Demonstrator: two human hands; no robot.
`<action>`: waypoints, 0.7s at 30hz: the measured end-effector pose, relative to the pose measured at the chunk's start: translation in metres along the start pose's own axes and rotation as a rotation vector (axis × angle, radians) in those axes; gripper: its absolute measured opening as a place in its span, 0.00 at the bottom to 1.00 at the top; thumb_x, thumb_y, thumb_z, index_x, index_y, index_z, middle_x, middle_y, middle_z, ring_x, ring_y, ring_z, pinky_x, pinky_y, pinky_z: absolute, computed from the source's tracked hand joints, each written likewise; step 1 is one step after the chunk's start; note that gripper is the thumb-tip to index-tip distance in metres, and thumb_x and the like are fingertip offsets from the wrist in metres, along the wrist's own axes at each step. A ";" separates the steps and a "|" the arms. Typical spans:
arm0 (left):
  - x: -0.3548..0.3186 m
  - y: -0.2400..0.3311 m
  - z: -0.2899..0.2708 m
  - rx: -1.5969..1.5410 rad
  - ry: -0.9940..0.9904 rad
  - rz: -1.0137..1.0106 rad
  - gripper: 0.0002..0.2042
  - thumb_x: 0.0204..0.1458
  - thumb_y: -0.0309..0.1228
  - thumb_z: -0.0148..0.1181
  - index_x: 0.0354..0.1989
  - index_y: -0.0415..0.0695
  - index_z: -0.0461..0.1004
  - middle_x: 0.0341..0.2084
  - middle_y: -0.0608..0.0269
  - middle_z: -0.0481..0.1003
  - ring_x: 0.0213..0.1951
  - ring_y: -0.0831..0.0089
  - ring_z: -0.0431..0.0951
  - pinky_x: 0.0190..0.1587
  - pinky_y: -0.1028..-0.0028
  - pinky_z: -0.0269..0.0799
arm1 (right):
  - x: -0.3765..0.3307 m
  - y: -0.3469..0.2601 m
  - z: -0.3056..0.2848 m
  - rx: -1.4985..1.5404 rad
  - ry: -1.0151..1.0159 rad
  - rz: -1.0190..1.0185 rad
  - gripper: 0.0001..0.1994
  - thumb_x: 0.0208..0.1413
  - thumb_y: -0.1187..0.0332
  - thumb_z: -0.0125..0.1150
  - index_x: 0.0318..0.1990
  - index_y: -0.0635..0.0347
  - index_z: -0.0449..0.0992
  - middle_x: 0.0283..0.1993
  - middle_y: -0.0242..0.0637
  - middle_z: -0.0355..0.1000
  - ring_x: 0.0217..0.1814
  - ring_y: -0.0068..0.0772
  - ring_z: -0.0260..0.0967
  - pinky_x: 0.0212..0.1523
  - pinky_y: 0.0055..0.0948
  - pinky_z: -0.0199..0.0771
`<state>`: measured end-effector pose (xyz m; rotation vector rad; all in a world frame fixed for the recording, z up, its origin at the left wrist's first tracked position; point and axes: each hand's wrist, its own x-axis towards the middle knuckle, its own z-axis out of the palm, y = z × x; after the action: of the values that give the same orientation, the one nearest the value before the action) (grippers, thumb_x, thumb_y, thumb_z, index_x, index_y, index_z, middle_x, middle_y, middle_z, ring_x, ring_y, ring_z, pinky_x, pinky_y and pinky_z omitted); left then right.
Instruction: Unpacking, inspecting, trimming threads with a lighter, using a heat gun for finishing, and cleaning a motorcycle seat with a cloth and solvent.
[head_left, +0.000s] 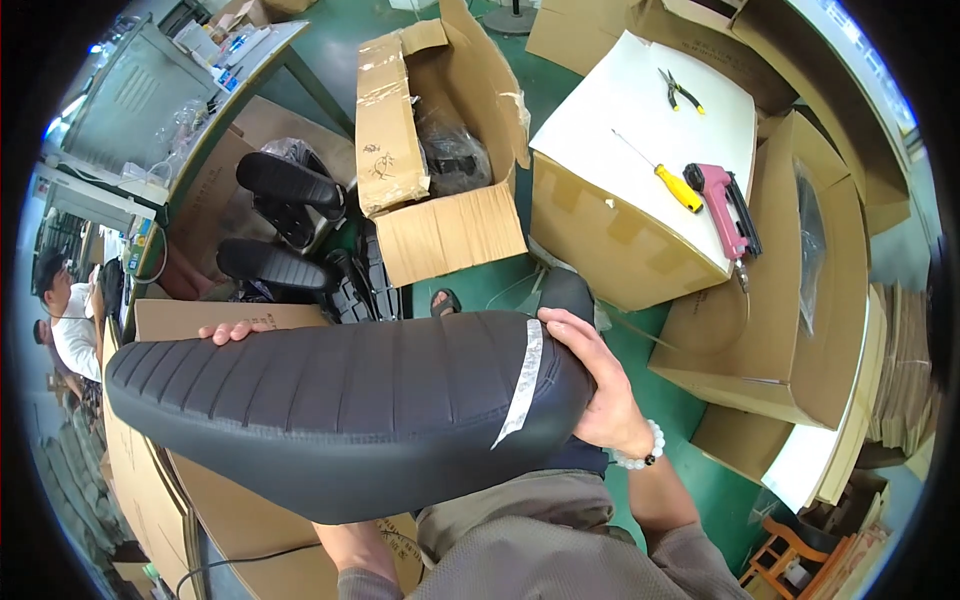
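Note:
A long black ribbed motorcycle seat lies across in front of me, held up in both hands. A pale strip of tape crosses its right part. My right hand grips the rounded right end, thumb and fingers bent round it, with a beaded bracelet at the wrist. Of my left hand only the fingertips show, hooked over the seat's far edge; the rest is hidden under the seat.
A white-topped carton at the far right bears pliers, a yellow-handled screwdriver and a pink staple gun. An open carton stands ahead. More black seats lie at the left. A person sits far left.

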<state>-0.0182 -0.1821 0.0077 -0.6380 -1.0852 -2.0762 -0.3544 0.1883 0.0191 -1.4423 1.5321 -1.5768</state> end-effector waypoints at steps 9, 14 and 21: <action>0.002 -0.007 0.027 -0.076 -0.149 0.051 0.21 0.65 0.46 0.44 0.60 0.49 0.67 0.55 0.61 0.72 0.59 0.65 0.69 0.68 0.59 0.48 | -0.005 -0.042 -0.026 0.044 -0.156 -0.007 0.35 0.40 0.73 0.69 0.61 0.63 0.66 0.67 0.47 0.58 0.69 0.54 0.54 0.67 0.48 0.57; 0.003 -0.009 0.035 -0.078 -0.122 0.111 0.20 0.64 0.46 0.46 0.59 0.50 0.68 0.52 0.63 0.74 0.57 0.66 0.70 0.67 0.60 0.51 | -0.002 -0.035 -0.017 0.061 -0.227 -0.082 0.30 0.41 0.72 0.72 0.56 0.63 0.71 0.63 0.47 0.63 0.65 0.55 0.60 0.63 0.50 0.63; -0.004 -0.013 0.030 -0.189 -0.148 0.192 0.17 0.64 0.43 0.49 0.57 0.50 0.70 0.50 0.63 0.75 0.55 0.67 0.71 0.67 0.61 0.52 | -0.002 -0.033 -0.011 0.081 -0.214 -0.106 0.26 0.43 0.73 0.72 0.53 0.61 0.73 0.61 0.44 0.65 0.64 0.53 0.61 0.61 0.48 0.65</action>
<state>-0.0228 -0.1502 0.0147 -0.9635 -0.8748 -2.0023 -0.3537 0.2027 0.0514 -1.6121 1.2740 -1.4715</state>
